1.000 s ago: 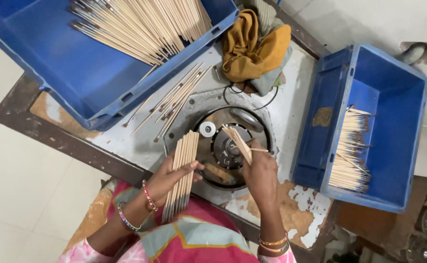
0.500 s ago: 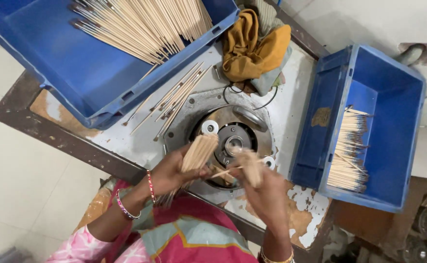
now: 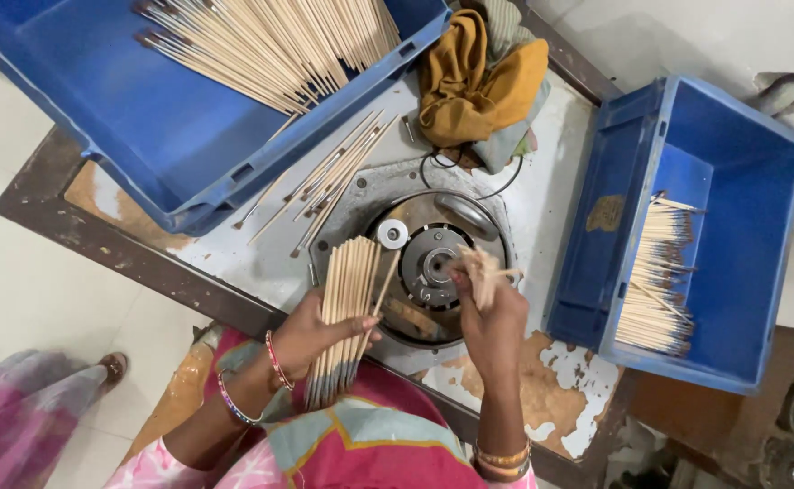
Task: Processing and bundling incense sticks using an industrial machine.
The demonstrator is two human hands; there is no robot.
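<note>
On a worn white worktop (image 3: 551,208) over pale floor tiles (image 3: 17,263), both hands' fingers (image 3: 361,324) clasp sticks (image 3: 347,290).

The right hand (image 3: 492,312) has lifted its stick (image 3: 480,276) upright again.

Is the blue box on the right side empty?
No, the blue box on the right holds a pile of thin wooden sticks lying against its inner wall.

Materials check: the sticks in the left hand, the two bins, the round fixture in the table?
Bundle of sticks in the left hand: looks like pale bare wood, matte, darker tips. Left bin and right bin: probably moulded plastic, blue, slight sheen, ribbed rims. Round fixture: apparently metal, grey and worn.
</note>
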